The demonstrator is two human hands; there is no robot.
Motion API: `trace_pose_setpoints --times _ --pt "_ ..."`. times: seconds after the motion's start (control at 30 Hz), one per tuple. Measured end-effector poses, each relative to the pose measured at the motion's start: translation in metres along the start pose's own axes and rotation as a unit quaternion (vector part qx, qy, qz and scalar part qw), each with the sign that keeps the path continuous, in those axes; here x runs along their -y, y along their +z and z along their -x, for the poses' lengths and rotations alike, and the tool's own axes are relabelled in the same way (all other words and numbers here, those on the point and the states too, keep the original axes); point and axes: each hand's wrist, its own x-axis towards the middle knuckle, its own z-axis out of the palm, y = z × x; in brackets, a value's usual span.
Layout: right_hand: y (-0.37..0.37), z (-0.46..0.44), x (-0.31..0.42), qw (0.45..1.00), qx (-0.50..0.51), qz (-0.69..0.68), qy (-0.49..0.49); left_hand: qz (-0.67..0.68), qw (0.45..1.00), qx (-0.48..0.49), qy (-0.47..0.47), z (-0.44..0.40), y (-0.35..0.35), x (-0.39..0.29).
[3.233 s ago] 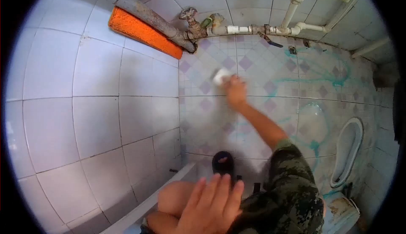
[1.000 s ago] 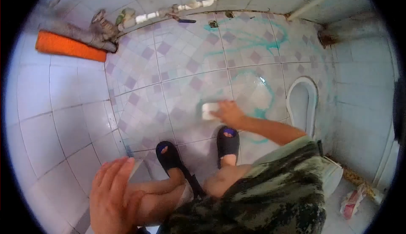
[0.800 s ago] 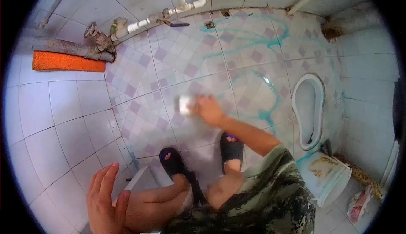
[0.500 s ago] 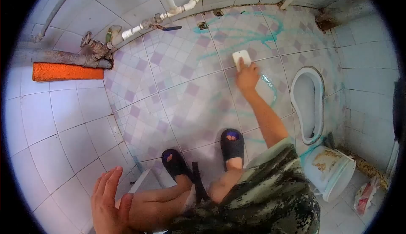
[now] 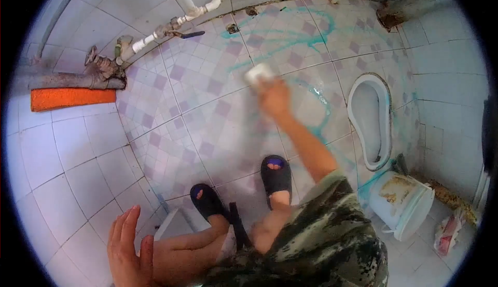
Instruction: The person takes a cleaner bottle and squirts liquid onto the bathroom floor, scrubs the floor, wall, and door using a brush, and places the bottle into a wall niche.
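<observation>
My right hand reaches out over the tiled floor, closed on a white block-shaped brush or sponge pressed to the tiles; its underside is hidden. Streaks of green-blue liquid lie on the floor beyond and to the right of it, with a curved wet streak near my wrist. At the lower left my left hand is raised beside my knee, empty, its fingers stretched out.
A squat toilet is set in the floor at the right, a white bucket below it. White pipes run along the back wall. An orange strip lies under a thick pipe at the left. Black slippers are on my feet.
My right hand with the white block swept left across the floor, then right and up, and now back left. The view has shifted, showing more of the toilet and bucket. My left hand stays raised.
</observation>
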Motion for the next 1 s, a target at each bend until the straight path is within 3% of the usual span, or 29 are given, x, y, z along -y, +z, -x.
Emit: trace_pose_setpoints --times 0.03,0.1,0.2,0.3,0.33,0.4,0.47,0.57,0.63,0.67,0.7,0.77,0.93,1.0 --pt "0.005 -0.005 -0.044 0.997 -0.025 0.068 0.03 0.013 1.0 0.012 -0.009 0.003 0.0 0.001" --pt "-0.03 -0.014 -0.085 0.981 0.04 0.096 0.165 0.011 1.0 0.015 -0.012 0.008 0.0 0.001" --pt "-0.038 -0.004 -0.083 0.973 0.068 0.1 0.198 0.01 1.0 0.011 0.015 0.011 0.0 -0.003" --pt "-0.016 0.037 -0.024 0.993 0.095 0.066 -0.024 -0.001 0.999 0.013 0.042 0.009 0.0 -0.009" --pt "-0.014 0.056 0.008 0.991 0.097 -0.007 -0.091 -0.014 0.998 0.019 0.051 0.008 -0.001 -0.011" --pt "-0.015 0.086 0.065 0.961 0.141 -0.121 -0.207 -0.013 0.999 0.017 0.049 0.007 0.002 -0.016" --pt "-0.007 0.114 0.099 0.926 0.118 -0.144 -0.328 -0.014 0.999 0.011 0.045 0.005 0.005 -0.022" --pt "-0.006 0.111 0.098 0.922 0.096 -0.165 -0.338 -0.041 0.999 0.004 0.025 0.005 0.005 -0.027" --pt "-0.02 0.07 0.068 0.933 0.226 -0.138 -0.244 -0.039 0.999 -0.013 0.029 0.008 0.003 -0.026" --pt "0.003 0.053 0.035 0.947 0.175 -0.086 -0.254 -0.037 0.999 -0.011 0.029 0.008 0.002 -0.022" --pt "-0.041 0.025 0.016 0.958 0.184 0.035 -0.217 -0.024 0.999 -0.01 0.027 0.009 0.002 -0.018" --pt "-0.083 -0.019 -0.034 0.963 0.233 0.102 -0.09 -0.004 0.999 -0.012 0.038 0.009 0.001 -0.013" --pt "-0.216 -0.051 -0.103 0.939 0.293 0.16 -0.076 -0.008 0.997 -0.059 0.052 0.002 -0.004 -0.007" --pt "-0.256 -0.034 -0.105 0.907 0.374 0.185 -0.062 -0.011 0.998 -0.05 0.045 -0.002 -0.004 -0.002"
